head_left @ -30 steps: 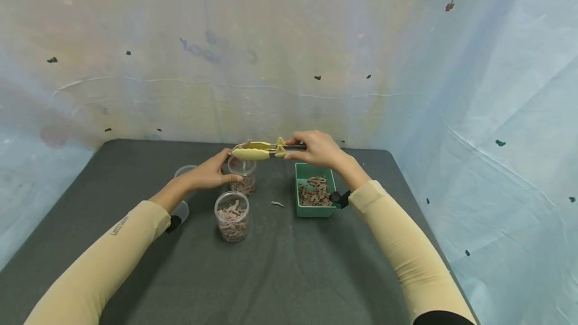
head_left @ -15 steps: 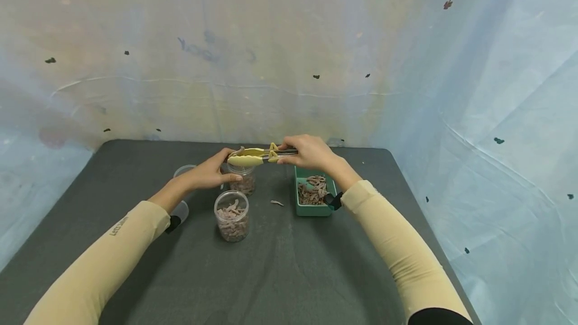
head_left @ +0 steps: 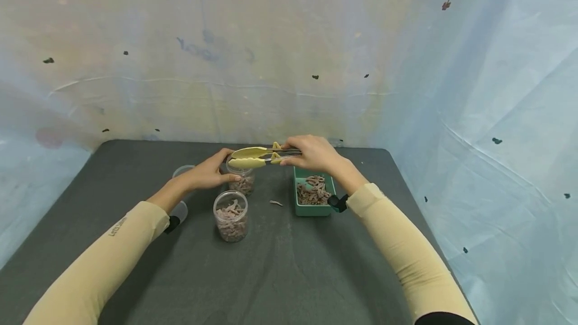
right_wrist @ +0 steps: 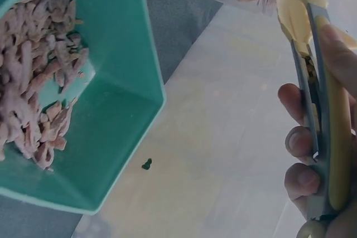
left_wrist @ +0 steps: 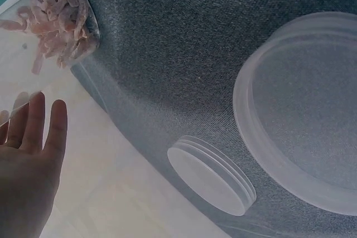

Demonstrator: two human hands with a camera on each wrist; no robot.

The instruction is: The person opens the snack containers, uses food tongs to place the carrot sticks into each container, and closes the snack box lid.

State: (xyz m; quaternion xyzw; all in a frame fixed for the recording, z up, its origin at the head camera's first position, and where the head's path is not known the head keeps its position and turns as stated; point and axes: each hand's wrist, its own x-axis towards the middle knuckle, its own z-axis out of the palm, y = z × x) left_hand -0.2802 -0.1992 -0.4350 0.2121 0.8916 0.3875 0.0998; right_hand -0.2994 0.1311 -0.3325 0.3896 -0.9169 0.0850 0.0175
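Note:
My left hand (head_left: 205, 173) holds the back clear plastic jar (head_left: 245, 184), thumb in front and fingers round the far side. Pale brown meat strips (left_wrist: 61, 23) lie in its bottom. My right hand (head_left: 312, 152) grips a pair of tongs (right_wrist: 337, 132) with yellow tips. Those tips (head_left: 246, 163) are spread apart over the jar's mouth, and no strip shows between them. Nearer stands a second clear jar (head_left: 232, 228), also holding meat strips. Below my right hand sits a green tray (head_left: 313, 211) with a pile of meat strips (right_wrist: 33, 76).
A single strip (head_left: 276, 203) lies on the dark table (head_left: 280, 275) between jars and tray. Two round clear lids, a near lid (head_left: 180, 211) and a far lid (head_left: 182, 170), lie by my left forearm. Plastic sheeting (head_left: 271, 54) hangs behind the table.
A meat strip showed at the tong tips earlier; now it is gone from them and the tips have spread. The right hand shifted left, then slightly back right. The left hand stayed put.

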